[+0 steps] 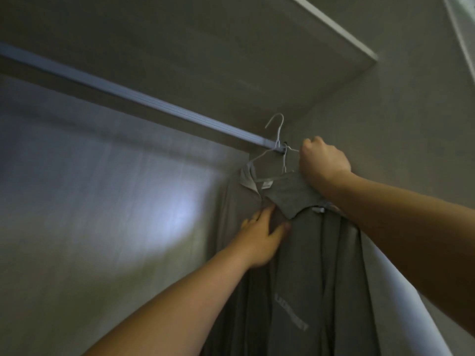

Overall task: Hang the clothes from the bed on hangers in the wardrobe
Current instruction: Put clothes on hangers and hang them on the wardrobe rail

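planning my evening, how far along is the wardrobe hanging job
Done: grey clothes are on white wire hangers at the rail's right end. In hand: the right hand grips one hanger by the rail while the left hand rests on the fabric. Left: one hook sticks up above the rail and looks unseated; the bed is out of view, so remaining clothes are unknown.

Dim, blurred, pale glare at left

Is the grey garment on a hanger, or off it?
On: the white hanger sits in the grey garment's collar, gripped by the right hand.
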{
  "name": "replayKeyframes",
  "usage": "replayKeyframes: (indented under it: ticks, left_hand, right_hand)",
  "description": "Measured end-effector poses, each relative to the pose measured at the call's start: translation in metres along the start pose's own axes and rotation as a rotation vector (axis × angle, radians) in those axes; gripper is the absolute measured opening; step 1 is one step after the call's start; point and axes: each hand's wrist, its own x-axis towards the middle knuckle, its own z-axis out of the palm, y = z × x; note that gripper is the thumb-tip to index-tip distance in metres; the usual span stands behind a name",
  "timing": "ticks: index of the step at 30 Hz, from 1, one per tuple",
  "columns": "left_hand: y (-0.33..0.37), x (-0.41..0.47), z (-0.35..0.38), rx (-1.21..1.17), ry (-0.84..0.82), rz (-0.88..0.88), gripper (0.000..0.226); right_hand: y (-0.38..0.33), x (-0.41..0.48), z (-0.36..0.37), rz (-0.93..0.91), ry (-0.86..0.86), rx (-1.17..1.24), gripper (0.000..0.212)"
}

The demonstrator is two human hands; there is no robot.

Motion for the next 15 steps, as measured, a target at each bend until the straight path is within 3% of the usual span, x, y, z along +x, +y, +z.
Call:
replayKeyframes:
  ticks: [6, 15]
  left_hand:
    - [0.004, 0.002, -0.022, 0.064, 0.26, 0.029, 0.066]
    - [0.035, 0.0, -0.044, -0.011, 0.592, 0.179, 0.075]
  right_hand:
    - [0.009, -0.017, -0.028, -0.045, 0.069, 0.046, 0.004]
    - [0.044, -0.08, -0.09, -0.111, 0.172, -0.03, 0.013]
